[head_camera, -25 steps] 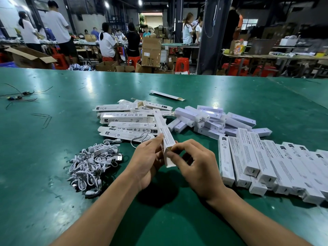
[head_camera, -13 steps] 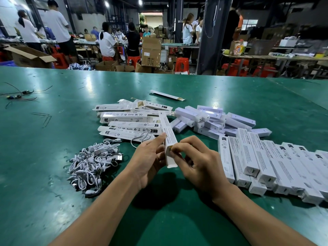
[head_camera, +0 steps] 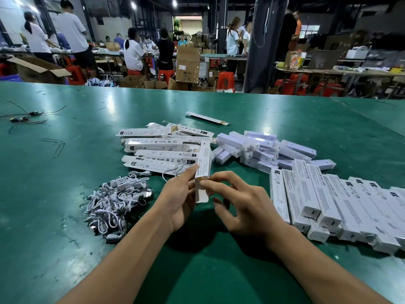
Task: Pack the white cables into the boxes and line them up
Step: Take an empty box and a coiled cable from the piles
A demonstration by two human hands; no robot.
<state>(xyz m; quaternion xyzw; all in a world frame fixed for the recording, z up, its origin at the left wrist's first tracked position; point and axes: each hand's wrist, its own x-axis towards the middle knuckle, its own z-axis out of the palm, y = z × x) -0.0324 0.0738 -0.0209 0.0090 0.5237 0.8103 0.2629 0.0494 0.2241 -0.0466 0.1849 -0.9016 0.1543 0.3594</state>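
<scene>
I hold a long white box (head_camera: 203, 165) lengthwise over the green table, its near end flap open toward me. My left hand (head_camera: 178, 199) grips the box's left side near that end. My right hand (head_camera: 243, 207) pinches the near end flap with thumb and forefinger, the other fingers spread. A heap of coiled white cables (head_camera: 116, 200) lies left of my left hand. Flat unfolded boxes (head_camera: 162, 150) are piled beyond my hands. A row of packed boxes (head_camera: 328, 200) lies side by side on the right.
A loose pile of small white boxes (head_camera: 263, 148) sits behind the row. One flat box (head_camera: 207, 118) lies apart, farther back. Thin dark wires (head_camera: 24, 117) lie at the far left. People work at benches with cartons and red stools beyond the table's far edge.
The box has swung more upright and drifted slightly right. My right hand has opened out, its fingers spreading while thumb and forefinger stay at the near flap.
</scene>
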